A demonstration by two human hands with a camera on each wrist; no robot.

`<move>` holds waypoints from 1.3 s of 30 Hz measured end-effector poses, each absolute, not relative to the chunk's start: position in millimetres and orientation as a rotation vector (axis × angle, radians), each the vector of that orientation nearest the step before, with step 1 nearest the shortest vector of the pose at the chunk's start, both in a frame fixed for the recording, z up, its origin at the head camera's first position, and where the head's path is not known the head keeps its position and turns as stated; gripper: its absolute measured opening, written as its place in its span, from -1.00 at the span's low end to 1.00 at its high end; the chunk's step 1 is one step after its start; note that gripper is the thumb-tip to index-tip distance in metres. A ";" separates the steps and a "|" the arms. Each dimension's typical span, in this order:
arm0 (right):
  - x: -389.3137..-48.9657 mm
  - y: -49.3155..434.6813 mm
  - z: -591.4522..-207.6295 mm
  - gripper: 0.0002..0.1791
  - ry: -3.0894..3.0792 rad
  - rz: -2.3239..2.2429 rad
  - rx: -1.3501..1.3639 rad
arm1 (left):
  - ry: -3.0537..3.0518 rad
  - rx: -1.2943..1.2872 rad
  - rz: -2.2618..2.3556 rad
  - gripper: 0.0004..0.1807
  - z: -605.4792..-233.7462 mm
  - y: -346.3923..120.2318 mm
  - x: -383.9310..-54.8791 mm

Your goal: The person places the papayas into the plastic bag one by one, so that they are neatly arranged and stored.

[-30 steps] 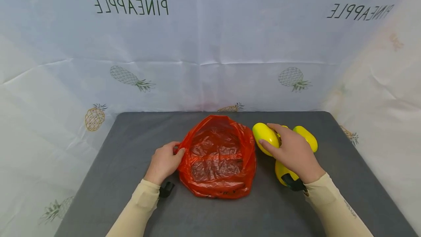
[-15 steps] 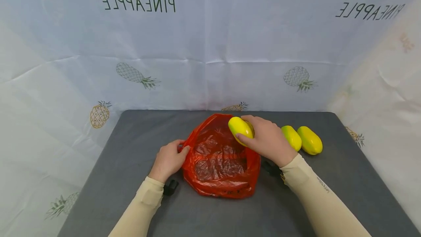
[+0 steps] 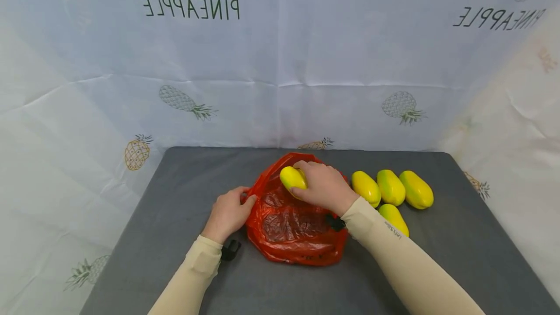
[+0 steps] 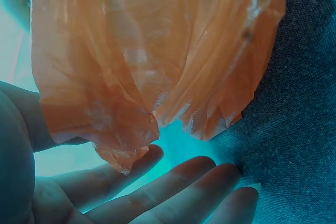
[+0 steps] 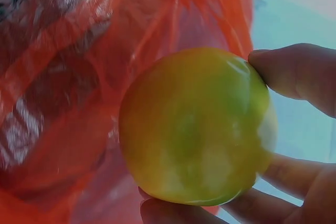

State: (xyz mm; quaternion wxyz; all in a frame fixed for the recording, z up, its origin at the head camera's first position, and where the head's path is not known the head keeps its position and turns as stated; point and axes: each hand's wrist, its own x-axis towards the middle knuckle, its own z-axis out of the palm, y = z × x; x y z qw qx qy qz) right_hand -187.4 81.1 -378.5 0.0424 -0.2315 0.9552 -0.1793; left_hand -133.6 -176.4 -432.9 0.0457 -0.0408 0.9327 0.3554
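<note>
A red plastic bag (image 3: 302, 255) stands with its mouth open on the dark table, its thin wall also close up in the left wrist view. My left hand (image 3: 228, 214) pinches the bag's left rim between thumb and index finger; the other fingers (image 4: 173, 187) extend below the plastic. Over the bag's mouth, my right hand (image 3: 327, 186) grips a yellow mango (image 3: 291, 181) with a greenish end. Thumb and fingertips wrap the sides of this mango (image 5: 194, 129) in the right wrist view, red plastic behind it. Part of the bag's right rim is hidden under the right hand and wrist.
Several more yellow mangoes (image 3: 391, 187) lie grouped on the grey table (image 3: 192, 174) right of the bag, one partly behind the right sleeve. A white cloth (image 3: 332, 57) with pineapple prints hangs behind the table and at both sides.
My right hand has carried the mango leftward from beside the other mangoes to over the bag's mouth. The left hand keeps its hold on the rim. The head view has shifted slightly.
</note>
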 end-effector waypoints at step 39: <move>-212.8 39.8 -424.2 -0.29 2.904 -0.495 -0.771 | 2.903 -0.093 1.089 -0.53 -436.7 -176.2 -133.3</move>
